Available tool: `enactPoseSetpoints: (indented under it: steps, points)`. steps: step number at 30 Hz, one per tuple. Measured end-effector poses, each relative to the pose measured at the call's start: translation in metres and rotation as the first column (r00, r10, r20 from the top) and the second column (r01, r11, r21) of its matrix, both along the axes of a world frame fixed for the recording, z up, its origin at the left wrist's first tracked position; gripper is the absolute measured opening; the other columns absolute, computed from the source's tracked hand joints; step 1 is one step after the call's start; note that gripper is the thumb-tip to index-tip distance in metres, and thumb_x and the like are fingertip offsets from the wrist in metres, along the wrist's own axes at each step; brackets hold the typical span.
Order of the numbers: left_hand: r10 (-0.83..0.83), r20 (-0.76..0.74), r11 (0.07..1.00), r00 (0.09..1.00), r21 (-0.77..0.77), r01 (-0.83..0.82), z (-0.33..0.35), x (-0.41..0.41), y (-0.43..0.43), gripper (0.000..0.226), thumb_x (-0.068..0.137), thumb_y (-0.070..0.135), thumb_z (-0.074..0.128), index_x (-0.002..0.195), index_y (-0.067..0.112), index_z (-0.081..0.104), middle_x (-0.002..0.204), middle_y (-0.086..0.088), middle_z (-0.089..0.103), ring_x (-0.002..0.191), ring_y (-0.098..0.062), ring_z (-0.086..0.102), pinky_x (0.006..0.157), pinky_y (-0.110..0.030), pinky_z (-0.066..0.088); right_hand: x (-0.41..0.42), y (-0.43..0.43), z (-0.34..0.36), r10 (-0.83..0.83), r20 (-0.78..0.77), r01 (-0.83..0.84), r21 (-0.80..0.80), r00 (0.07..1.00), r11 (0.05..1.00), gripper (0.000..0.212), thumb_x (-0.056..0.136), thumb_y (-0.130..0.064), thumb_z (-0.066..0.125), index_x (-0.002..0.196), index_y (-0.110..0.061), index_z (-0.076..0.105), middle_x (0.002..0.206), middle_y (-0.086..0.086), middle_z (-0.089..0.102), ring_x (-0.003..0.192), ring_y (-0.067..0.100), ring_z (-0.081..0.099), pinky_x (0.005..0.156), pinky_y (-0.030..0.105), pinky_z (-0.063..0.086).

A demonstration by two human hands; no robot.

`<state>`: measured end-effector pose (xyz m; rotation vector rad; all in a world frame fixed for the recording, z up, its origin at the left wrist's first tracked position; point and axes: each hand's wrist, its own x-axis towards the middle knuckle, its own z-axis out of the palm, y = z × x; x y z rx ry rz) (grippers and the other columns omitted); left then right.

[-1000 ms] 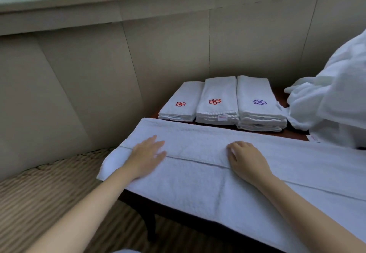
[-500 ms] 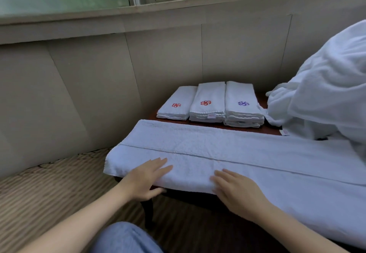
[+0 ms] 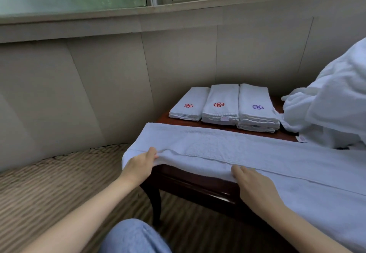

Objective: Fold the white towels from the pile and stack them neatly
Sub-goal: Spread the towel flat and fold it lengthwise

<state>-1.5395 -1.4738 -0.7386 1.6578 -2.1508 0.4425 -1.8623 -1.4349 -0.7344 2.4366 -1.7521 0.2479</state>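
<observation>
Both hands now sit at the near edge of the long towel [image 3: 227,149]; a second ago they lay flat on top of it, smoothing. Left hand [image 3: 139,166] pinches the near edge close to the towel's left end, thumb on top, fingers tucked under, with a small ridge lifted there. Right hand [image 3: 255,185] lies on the same edge further right, fingertips curled onto the fold line; can't tell if it actually grips. The overhang in front of the worktop [image 3: 198,183] is gone, and the near flap now lies up on the towel. Reads as: the second lengthwise fold is under way. Towel lies across the worktop front, running right out of frame. Three folded stacks [image 3: 223,106] sit behind it, well apart. Unfolded pile [image 3: 326,112] at right, beside the stacks.
</observation>
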Motion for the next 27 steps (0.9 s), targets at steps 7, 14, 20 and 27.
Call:
enactPoseSetpoints:
  steps: [7, 14, 20, 27]
  points:
    - [-0.304, 0.387, 0.917, 0.871, -0.127, 0.377, 0.023, 0.035, -0.005, 0.014, 0.085, 0.01, 0.031, 0.089, 0.019, 0.041, 0.048, 0.007, 0.05, 0.036, -0.015, 0.048, 0.029, -0.017, 0.029, -0.023, -0.018, 0.001, 0.09, 0.016, -0.091, 0.088, 0.996, 0.992, 0.052, 0.09, -0.054, 0.039, 0.134, -0.032, 0.022, 0.112, -0.007, 0.062, 0.089, 0.022, 0.064, 0.062, 0.033, 0.039]
    - [0.124, -0.66, 0.981, 0.741, 0.195, 0.01, 0.066, 0.082, -0.053, 0.033, 0.08, -0.006, 0.064, 0.072, 0.025, 0.07, 0.076, 0.017, 0.068, 0.077, -0.002, 0.06, 0.065, -0.01, 0.044, -0.049, -0.07, 0.048, 0.087, 0.38, -0.197, 0.26, 0.921, 0.945, 0.014, 0.084, -0.024, 0.071, 0.096, -0.022, 0.065, 0.089, -0.014, 0.064, 0.084, 0.009, 0.059, 0.072, 0.009, 0.039]
    - [0.349, -0.798, 0.92, 0.492, 0.392, -0.016, 0.06, 0.058, -0.129, 0.016, 0.083, 0.002, 0.062, 0.072, 0.012, 0.068, 0.071, -0.001, 0.065, 0.073, -0.016, 0.055, 0.062, -0.024, 0.042, -0.058, -0.169, 0.062, -0.12, 0.31, -0.025, 0.425, 0.943, 0.905, 0.03, 0.095, -0.015, 0.054, 0.066, -0.023, 0.057, 0.074, -0.004, 0.059, 0.072, 0.011, 0.053, 0.063, 0.018, 0.038]
    - [0.659, -0.315, 0.726, 0.683, 0.502, -0.469, 0.015, 0.023, -0.178, 0.03, 0.094, 0.032, 0.044, 0.12, 0.019, 0.054, 0.124, -0.006, 0.057, 0.113, -0.031, 0.054, 0.084, -0.031, 0.041, -0.051, -0.219, 0.005, -0.26, -0.043, 0.26, 0.317, 0.965, 0.912, 0.035, 0.1, -0.04, 0.034, 0.116, -0.018, 0.055, 0.13, 0.008, 0.056, 0.116, 0.025, 0.053, 0.091, 0.034, 0.044]
